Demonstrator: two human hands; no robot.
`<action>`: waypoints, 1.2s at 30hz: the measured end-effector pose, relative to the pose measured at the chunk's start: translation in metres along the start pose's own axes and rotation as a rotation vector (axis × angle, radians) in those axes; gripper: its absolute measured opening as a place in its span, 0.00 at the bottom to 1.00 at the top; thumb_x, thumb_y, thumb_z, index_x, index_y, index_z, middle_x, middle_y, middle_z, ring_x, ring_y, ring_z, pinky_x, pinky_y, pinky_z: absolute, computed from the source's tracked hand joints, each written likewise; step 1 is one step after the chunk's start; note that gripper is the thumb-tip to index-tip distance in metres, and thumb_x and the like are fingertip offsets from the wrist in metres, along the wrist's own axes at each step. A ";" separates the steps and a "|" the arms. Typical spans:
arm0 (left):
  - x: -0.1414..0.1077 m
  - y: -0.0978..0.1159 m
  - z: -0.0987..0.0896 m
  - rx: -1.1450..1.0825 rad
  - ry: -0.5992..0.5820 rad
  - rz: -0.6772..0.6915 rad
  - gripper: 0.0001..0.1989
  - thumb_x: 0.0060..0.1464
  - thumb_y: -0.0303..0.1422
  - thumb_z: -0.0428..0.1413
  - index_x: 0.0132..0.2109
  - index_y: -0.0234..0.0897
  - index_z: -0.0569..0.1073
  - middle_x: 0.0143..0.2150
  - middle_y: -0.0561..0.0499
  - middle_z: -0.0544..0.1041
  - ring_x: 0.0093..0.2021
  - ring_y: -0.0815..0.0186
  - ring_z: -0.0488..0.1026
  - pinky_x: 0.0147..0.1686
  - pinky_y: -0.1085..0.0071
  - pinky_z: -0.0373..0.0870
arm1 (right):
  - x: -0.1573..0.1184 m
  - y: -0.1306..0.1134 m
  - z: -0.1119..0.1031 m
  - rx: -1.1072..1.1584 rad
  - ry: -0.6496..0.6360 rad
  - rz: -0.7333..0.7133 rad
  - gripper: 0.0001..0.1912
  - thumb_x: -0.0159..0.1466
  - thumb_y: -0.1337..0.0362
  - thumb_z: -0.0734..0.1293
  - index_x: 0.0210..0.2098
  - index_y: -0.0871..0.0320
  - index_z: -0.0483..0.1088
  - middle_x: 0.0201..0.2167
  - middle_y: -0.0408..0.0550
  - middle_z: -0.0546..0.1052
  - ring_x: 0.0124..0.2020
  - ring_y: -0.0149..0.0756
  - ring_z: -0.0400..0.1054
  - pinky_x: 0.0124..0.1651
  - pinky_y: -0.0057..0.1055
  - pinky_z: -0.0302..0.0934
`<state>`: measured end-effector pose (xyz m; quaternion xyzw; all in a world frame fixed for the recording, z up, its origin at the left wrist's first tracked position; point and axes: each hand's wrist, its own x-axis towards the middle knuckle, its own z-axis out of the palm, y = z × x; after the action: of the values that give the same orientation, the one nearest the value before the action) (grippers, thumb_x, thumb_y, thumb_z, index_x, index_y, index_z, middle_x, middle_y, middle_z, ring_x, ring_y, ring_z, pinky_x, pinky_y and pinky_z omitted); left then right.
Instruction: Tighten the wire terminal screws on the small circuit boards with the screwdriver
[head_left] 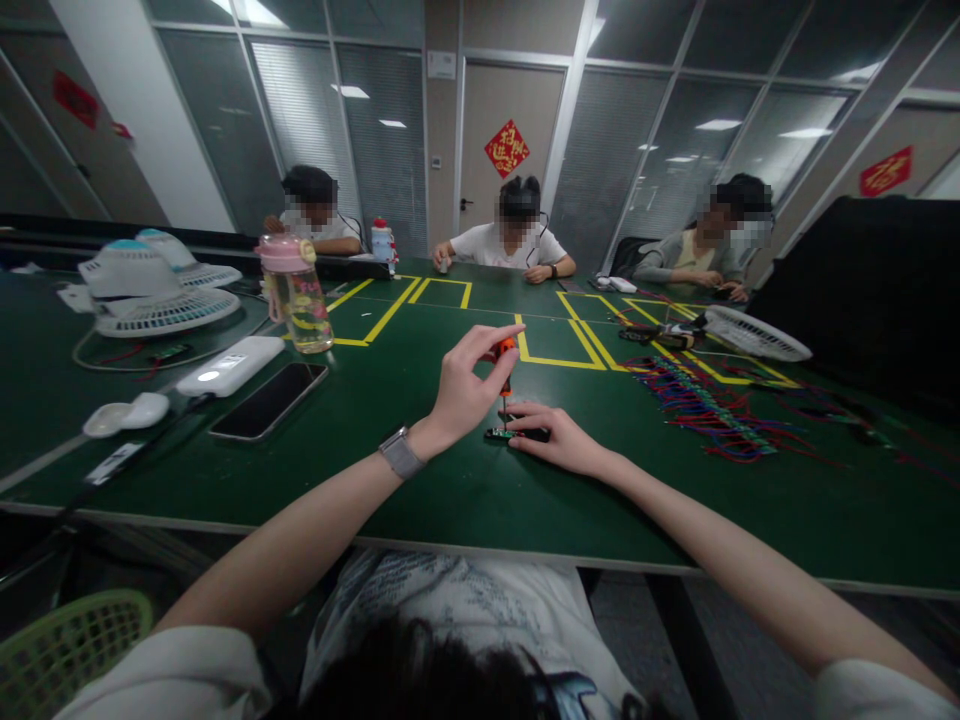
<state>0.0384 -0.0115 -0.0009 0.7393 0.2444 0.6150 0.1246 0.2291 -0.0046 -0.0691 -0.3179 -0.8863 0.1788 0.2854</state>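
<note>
- The left hand (469, 378) grasps the screwdriver (506, 382) by its handle, thumb and fingers closed round it.
- The right hand (566, 442) grasps the board (496, 435), which lies flat on the table (450, 500) at the fingertips, directly below the left hand.
- The shaft stands nearly upright, its tip at the board. Whether the tip sits in a screw is too small to tell.
- Keep the shaft square to the board; a tilt would probably let the tip slip.
- Press straight down lightly and turn from the fingers, not the wrist.
- Keep the right fingertips clear of the tip while holding the board firmly against rotation.
- Keep the wires (709, 410), to the right of the right hand, apart from the work.
</note>
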 end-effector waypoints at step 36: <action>-0.003 0.001 0.003 -0.032 0.007 -0.027 0.12 0.58 0.31 0.55 0.49 0.39 0.73 0.41 0.50 0.74 0.38 0.69 0.73 0.39 0.73 0.71 | 0.000 0.000 0.000 -0.009 -0.010 0.005 0.13 0.61 0.62 0.68 0.45 0.55 0.77 0.53 0.54 0.74 0.55 0.45 0.67 0.59 0.46 0.60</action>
<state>0.0416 -0.0136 -0.0033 0.7316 0.2449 0.6197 0.1439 0.2289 -0.0049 -0.0687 -0.3205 -0.8877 0.1773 0.2791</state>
